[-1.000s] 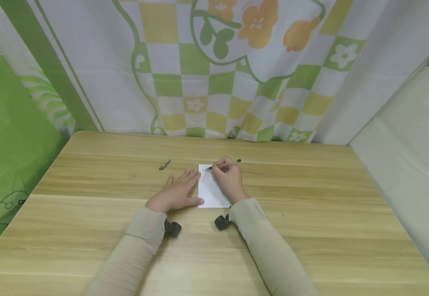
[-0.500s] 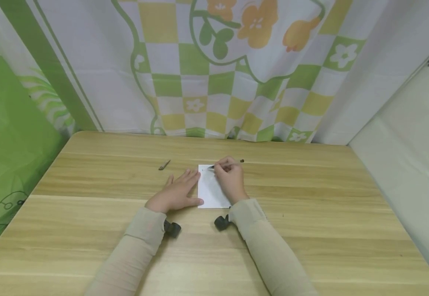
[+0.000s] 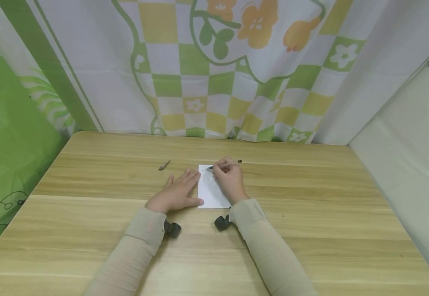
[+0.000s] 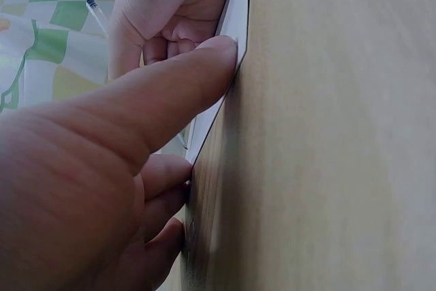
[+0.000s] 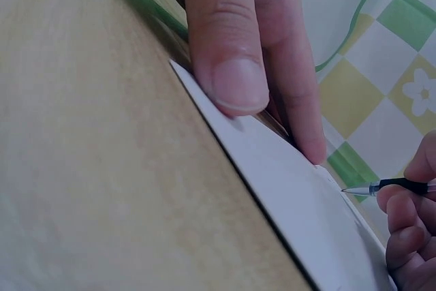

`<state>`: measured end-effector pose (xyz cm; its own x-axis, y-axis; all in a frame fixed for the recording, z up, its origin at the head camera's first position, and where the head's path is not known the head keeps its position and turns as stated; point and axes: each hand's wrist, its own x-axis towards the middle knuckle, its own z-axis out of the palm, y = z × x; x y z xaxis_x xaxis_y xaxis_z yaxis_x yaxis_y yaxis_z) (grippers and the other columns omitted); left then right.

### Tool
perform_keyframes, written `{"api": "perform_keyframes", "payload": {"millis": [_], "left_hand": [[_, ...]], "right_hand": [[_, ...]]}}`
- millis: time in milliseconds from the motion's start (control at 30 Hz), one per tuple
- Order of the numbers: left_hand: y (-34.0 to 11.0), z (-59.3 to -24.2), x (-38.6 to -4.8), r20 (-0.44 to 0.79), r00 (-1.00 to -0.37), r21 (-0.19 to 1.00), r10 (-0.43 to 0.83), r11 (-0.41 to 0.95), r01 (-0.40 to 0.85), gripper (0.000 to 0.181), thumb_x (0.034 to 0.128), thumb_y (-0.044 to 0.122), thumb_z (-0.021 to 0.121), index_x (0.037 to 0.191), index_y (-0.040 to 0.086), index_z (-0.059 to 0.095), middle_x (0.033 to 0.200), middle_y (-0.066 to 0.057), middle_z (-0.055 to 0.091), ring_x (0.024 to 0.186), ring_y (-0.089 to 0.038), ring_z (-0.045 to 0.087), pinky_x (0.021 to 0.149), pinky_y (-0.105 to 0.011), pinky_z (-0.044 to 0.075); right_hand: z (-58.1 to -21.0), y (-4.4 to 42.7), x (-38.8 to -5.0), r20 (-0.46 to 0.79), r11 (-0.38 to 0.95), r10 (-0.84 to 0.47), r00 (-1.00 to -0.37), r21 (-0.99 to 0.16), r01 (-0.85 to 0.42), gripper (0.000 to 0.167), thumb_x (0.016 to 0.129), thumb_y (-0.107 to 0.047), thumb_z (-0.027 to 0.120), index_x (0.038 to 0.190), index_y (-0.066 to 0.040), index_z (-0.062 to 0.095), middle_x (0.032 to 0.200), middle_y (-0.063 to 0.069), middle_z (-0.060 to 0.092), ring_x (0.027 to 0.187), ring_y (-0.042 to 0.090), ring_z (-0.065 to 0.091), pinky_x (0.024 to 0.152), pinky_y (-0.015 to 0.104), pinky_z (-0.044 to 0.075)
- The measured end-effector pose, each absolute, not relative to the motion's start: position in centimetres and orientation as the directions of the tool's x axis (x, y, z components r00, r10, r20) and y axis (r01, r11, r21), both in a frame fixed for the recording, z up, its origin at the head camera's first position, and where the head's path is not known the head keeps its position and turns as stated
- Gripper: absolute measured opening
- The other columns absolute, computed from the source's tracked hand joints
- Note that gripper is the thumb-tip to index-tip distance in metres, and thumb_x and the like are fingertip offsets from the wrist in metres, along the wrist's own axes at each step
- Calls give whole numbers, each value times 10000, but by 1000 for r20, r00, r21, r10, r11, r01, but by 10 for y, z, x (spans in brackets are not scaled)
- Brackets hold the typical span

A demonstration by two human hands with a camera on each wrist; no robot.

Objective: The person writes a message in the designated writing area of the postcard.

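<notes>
A white sheet of paper [image 3: 211, 193] lies on the table with a small dark mark near its top left corner. My left hand [image 3: 175, 193] rests at its left edge, fingers spread, thumb and fingertips on the paper; the left wrist view shows the thumb [image 4: 197, 73] on the near edge. Between the thumb and fingers of my right hand [image 3: 231, 179] is a pen with a dark grip [image 5: 402, 185], its tip at the paper's upper part. The pen's dark end [image 3: 240, 161] sticks out to the right of the hand.
A small metallic object [image 3: 164, 165] lies on the wooden table [image 3: 310, 197], left of the paper. Black devices [image 3: 221, 223] are at both wrists. Behind the table hangs a patterned curtain [image 3: 166, 57]; a green sheet is at the left, a pale surface at the right.
The pen and right hand shifted slightly right, then slightly back left. My left hand stays in place on the paper.
</notes>
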<state>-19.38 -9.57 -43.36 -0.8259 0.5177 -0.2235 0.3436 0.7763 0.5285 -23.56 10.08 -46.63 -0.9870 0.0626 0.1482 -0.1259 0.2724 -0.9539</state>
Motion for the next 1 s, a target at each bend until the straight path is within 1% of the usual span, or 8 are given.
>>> {"api": "perform_keyframes", "payload": {"millis": [233, 433, 700, 800, 867, 1000], "left_hand": [[-97, -442, -197, -214, -826, 538, 522, 769, 346, 942, 943, 503, 659, 1624, 73, 172, 1696, -85, 59, 1556, -328, 11, 1183, -666, -70], [-97, -443, -198, -221, -825, 532, 520, 773, 345, 939, 946, 494, 660, 1626, 81, 161, 1695, -71, 45, 1557, -310, -4, 1185, -658, -74], [-97, -435, -194, -215, -826, 539, 521, 768, 344, 910, 953, 434, 674, 1611, 29, 194, 1690, -134, 81, 1552, -361, 26, 1178, -684, -55], [-96, -435, -194, -218, -828, 535, 517, 773, 342, 909, 955, 447, 669, 1612, 34, 195, 1690, -130, 86, 1552, -359, 33, 1178, -686, -51], [-97, -438, -196, -221, -828, 533, 516, 774, 341, 923, 952, 473, 664, 1619, 56, 182, 1694, -102, 71, 1555, -337, 18, 1182, -674, -63], [-98, -443, -197, -213, -826, 539, 522, 768, 346, 946, 941, 513, 659, 1623, 68, 178, 1697, -92, 63, 1556, -334, 9, 1178, -673, -81]], "right_hand": [[-467, 101, -236, 146, 273, 51, -988, -954, -127, 110, 920, -110, 652, 903, -13, 701, 922, 52, 645, 729, 147, 600, 602, 189, 526], [-468, 101, -237, 145, 287, 54, -988, -950, -123, 85, 918, -110, 652, 884, -50, 702, 925, 45, 648, 724, 140, 599, 595, 189, 523], [-469, 100, -237, 132, 270, 62, -989, -957, -111, 70, 916, -103, 649, 894, -54, 693, 884, 64, 655, 714, 150, 614, 610, 207, 541], [-469, 100, -237, 126, 264, 66, -990, -959, -105, 65, 917, -103, 651, 901, -55, 691, 885, 67, 658, 716, 156, 623, 620, 215, 550], [-468, 100, -237, 126, 263, 67, -990, -959, -104, 63, 916, -96, 649, 900, -52, 690, 889, 68, 655, 716, 156, 622, 623, 212, 550], [-467, 100, -236, 131, 257, 69, -989, -960, -109, 64, 915, -87, 650, 896, -41, 690, 896, 65, 646, 706, 145, 610, 611, 199, 539]]}}
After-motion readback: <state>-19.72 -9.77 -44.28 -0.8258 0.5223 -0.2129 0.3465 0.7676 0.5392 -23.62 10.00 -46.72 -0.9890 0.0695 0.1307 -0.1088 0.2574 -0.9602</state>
